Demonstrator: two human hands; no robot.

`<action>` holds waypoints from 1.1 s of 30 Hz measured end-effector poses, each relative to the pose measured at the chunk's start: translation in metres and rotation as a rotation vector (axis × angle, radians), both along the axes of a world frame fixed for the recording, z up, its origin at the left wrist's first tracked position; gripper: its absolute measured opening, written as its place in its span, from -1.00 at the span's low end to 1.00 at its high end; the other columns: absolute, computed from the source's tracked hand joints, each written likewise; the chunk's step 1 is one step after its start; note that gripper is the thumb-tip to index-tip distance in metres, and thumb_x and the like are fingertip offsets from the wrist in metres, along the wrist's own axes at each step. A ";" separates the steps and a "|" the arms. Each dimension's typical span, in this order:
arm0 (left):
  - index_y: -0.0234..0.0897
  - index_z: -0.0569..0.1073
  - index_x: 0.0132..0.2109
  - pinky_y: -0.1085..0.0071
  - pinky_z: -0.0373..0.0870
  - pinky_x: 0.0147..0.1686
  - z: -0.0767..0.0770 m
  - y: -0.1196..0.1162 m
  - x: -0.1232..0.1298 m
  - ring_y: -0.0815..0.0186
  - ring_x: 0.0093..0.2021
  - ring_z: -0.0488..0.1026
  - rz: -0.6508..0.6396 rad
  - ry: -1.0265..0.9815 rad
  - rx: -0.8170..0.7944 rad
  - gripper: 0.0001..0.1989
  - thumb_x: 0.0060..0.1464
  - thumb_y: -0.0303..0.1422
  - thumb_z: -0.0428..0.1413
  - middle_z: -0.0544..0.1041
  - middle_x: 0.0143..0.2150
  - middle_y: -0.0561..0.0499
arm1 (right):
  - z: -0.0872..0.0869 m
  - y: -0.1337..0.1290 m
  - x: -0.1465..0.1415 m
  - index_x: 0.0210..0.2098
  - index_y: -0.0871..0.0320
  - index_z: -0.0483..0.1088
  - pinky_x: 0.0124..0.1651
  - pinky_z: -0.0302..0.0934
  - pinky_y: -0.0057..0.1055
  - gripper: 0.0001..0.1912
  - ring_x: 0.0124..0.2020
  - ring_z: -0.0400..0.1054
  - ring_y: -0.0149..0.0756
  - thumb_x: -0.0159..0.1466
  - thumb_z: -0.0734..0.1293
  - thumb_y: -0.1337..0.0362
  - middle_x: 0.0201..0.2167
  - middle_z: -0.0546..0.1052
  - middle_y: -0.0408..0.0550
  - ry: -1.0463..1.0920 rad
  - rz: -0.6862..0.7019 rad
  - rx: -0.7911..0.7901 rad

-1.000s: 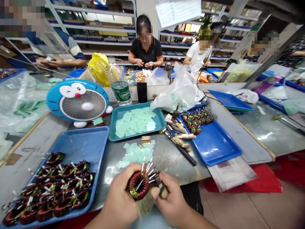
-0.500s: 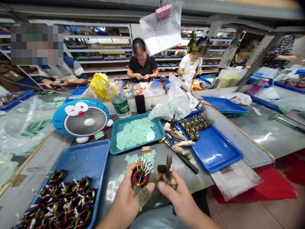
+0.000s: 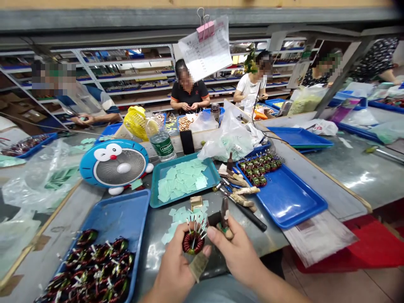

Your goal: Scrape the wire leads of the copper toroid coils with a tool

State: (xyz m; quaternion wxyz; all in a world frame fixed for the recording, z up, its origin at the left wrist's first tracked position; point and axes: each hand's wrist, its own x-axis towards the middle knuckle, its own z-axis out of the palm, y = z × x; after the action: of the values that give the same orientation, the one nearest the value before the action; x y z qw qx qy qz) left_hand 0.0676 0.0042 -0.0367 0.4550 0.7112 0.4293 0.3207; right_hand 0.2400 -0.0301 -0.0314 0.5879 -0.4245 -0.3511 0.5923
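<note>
My left hand grips a copper-wound toroid coil, whose pale-tipped wire ends point upward. A beige wrap covers one of its fingers. My right hand holds small pliers with dark jaws and a pale wrapped grip, close to the coil's right side but apart from it. Below my hands lie loose pale green paper squares. A blue tray of finished coils sits to the left of my left hand.
A teal tray holds green paper squares. Wrapped-handle tools lie beside a blue tray with small components. Behind stand a cartoon fan, a water bottle, a phone and plastic bags. Co-workers sit beyond, before shelves.
My right hand has moved away from the coil, bringing the pliers upright to its right. The coil sits lower in my left hand, and the whole view has shifted as my head lifted.
</note>
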 end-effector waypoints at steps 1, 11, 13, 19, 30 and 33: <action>-0.15 0.30 0.14 0.25 0.57 -0.06 -0.002 0.001 -0.001 0.13 -0.09 0.61 -0.029 -0.016 -0.030 -0.58 0.26 -0.15 0.21 0.58 0.00 -0.08 | -0.001 -0.001 0.000 0.04 0.06 0.41 -0.06 0.42 -0.26 -0.59 -0.25 0.51 -0.24 0.33 0.45 -0.01 -0.21 0.60 -0.10 0.027 0.015 0.000; -0.08 -0.18 0.53 -0.01 0.36 0.30 -0.005 0.016 0.009 -0.13 0.33 0.40 -0.104 -0.035 -0.039 0.02 0.18 -0.10 0.29 0.32 0.42 -0.29 | 0.006 0.007 -0.005 0.11 0.09 0.40 0.07 0.37 -0.23 -0.48 -0.02 0.55 -0.12 0.20 0.56 0.23 -0.02 0.65 -0.03 0.100 0.053 -0.001; -0.04 -0.15 0.54 -0.03 0.24 0.38 0.000 0.019 0.004 -0.14 0.41 0.30 -0.144 0.045 -0.025 0.03 0.16 -0.14 0.32 0.23 0.49 -0.23 | 0.006 0.006 -0.005 0.09 0.08 0.40 0.06 0.37 -0.24 -0.51 -0.03 0.54 -0.11 0.20 0.53 0.27 -0.02 0.64 -0.04 -0.006 0.002 -0.001; -0.03 0.13 0.47 0.07 0.35 0.32 0.022 0.033 -0.017 -0.09 0.37 0.36 -0.217 -0.135 -0.203 -0.24 0.25 -0.03 0.21 0.27 0.48 -0.17 | 0.002 0.000 0.000 0.08 0.06 0.43 0.02 0.37 -0.26 -0.56 -0.08 0.52 -0.12 0.21 0.47 0.30 -0.10 0.63 -0.09 -0.300 -0.027 0.079; -0.15 0.42 0.17 0.35 0.51 -0.02 0.038 0.030 -0.004 0.16 -0.01 0.61 -0.071 -0.013 -0.033 -0.69 0.43 -0.14 0.00 0.66 0.07 -0.08 | -0.022 -0.005 -0.004 0.13 0.05 0.40 0.03 0.37 -0.27 -0.54 -0.05 0.50 -0.11 0.26 0.48 0.20 -0.04 0.62 -0.03 -0.318 -0.030 0.107; -0.16 0.41 0.14 0.34 0.52 -0.05 0.037 0.028 -0.002 0.17 -0.09 0.63 -0.030 -0.025 -0.064 -0.68 0.42 -0.12 0.00 0.68 0.02 -0.09 | -0.026 -0.005 -0.002 0.16 0.03 0.37 0.09 0.36 -0.22 -0.51 0.00 0.49 -0.08 0.28 0.49 0.17 0.01 0.60 -0.02 -0.270 0.004 0.084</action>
State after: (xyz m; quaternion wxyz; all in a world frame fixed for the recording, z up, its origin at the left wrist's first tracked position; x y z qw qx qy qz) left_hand 0.0656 0.0323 0.0000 0.4875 0.6987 0.4229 0.3087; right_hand 0.2379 -0.0352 -0.0574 0.5514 -0.4749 -0.4524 0.5156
